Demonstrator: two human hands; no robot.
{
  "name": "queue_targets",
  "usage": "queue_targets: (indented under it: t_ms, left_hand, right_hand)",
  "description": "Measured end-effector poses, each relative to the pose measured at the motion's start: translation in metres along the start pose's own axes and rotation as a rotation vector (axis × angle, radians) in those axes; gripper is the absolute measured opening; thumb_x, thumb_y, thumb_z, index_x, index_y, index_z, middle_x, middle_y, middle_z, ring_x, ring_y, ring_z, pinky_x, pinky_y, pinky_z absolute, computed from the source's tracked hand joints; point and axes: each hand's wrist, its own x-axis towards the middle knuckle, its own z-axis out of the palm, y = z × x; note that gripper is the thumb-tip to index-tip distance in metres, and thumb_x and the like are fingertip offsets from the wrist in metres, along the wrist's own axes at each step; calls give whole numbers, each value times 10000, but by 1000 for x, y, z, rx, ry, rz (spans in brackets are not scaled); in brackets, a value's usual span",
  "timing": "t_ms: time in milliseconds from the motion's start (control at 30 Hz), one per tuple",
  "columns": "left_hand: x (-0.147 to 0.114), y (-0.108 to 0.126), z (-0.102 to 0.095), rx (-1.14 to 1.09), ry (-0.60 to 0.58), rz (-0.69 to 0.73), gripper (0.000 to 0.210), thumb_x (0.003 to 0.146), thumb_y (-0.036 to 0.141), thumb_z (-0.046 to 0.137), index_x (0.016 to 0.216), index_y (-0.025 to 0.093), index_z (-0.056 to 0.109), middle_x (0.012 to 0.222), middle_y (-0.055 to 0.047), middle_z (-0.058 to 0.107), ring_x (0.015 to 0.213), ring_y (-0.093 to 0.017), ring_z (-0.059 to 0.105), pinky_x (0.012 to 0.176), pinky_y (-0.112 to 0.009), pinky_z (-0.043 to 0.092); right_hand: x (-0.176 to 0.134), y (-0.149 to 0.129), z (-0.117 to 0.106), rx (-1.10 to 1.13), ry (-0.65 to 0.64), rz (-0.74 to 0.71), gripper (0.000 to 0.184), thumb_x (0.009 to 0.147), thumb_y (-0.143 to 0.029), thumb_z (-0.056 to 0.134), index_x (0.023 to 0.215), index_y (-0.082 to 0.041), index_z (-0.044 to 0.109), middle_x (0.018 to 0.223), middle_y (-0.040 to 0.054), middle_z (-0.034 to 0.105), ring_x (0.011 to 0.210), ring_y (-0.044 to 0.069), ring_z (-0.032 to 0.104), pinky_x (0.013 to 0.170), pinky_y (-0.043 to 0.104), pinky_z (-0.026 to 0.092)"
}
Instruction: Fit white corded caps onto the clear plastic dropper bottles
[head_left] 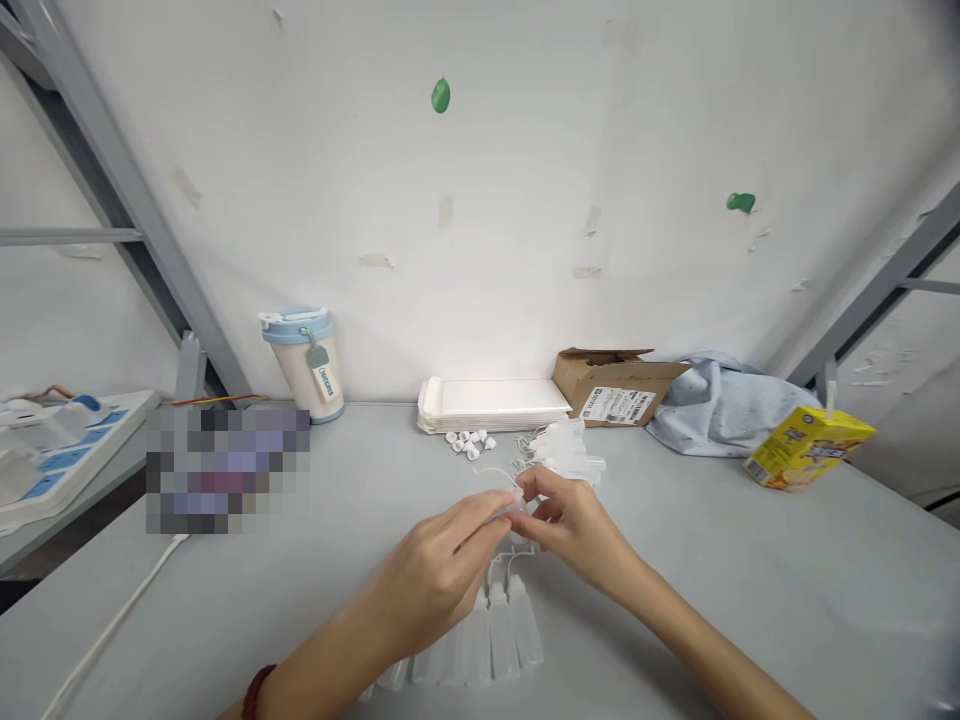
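My left hand (442, 565) and my right hand (574, 520) meet at the middle of the table. Between their fingertips is a small translucent plastic bottle (517, 505), mostly hidden by the fingers; a thin white cord loops up beside it. My left fingers press together on one side, and my right thumb and index finger pinch from the other. Below lies a row of similar translucent bottles (504, 635), some with white cords at their tops, partly covered by my left forearm. Behind my right hand is a pile of such bottles (566, 452) with cords. Several small white caps (471, 443) lie just left of it.
Against the wall stand a stack of white flat boxes (495, 397), an opened cardboard box (619, 390), and a bundled light blue cloth (720, 405). A yellow carton (808, 447) sits at right, a cream tumbler (304, 370) at left. A power strip (67, 450) and white cable (112, 625) lie far left.
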Motion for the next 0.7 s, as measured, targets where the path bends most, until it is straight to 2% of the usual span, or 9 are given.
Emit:
queue_targets:
  t_ms: [233, 367, 467, 633, 700]
  left_hand:
    - [1, 1, -1, -22, -19, 12, 301, 796, -36, 402, 1026, 83, 554, 1145, -143, 573, 1087, -188, 533, 866, -298, 532]
    - [1, 2, -1, -91, -42, -17, 324, 799, -33, 384, 1049, 84, 553, 1171, -145, 559, 1134, -192, 501, 927, -322, 497]
    - [3, 2, -1, -184, -32, -96, 332, 816, -9, 370, 1050, 127, 562, 1165, -120, 569, 1115, -190, 519, 912, -332, 502]
    - [6, -4, -1, -312, 86, -292, 256, 832, 44, 419, 964, 170, 599, 1011, -77, 634, 915, -153, 612, 775, -268, 538]
    - [5, -8, 0, -307, 78, -358, 239, 836, 64, 422, 951, 172, 602, 945, -66, 643, 853, -150, 615, 724, -269, 534]
  right_hand:
    - [-1, -2, 1, -42, 12, -12, 114, 771, -264, 565, 851, -206, 508, 798, -27, 540, 511, 62, 482, 474, 193, 378]
    - [-1, 0, 3, -104, 27, -56, 240, 772, -238, 558, 1001, -221, 489, 817, -11, 564, 543, 81, 497, 490, 199, 407]
    - [-1, 4, 5, -161, 34, -110, 266, 785, -244, 552, 1045, -206, 510, 801, 7, 589, 577, 102, 517, 526, 217, 439]
    - [-1, 7, 7, -188, 75, -138, 308, 783, -309, 591, 1064, -183, 575, 761, 21, 601, 544, 109, 518, 512, 228, 446]
    - [0, 6, 6, -202, 74, -131, 297, 789, -349, 591, 1032, -180, 604, 718, 16, 592, 535, 115, 521, 505, 230, 443]
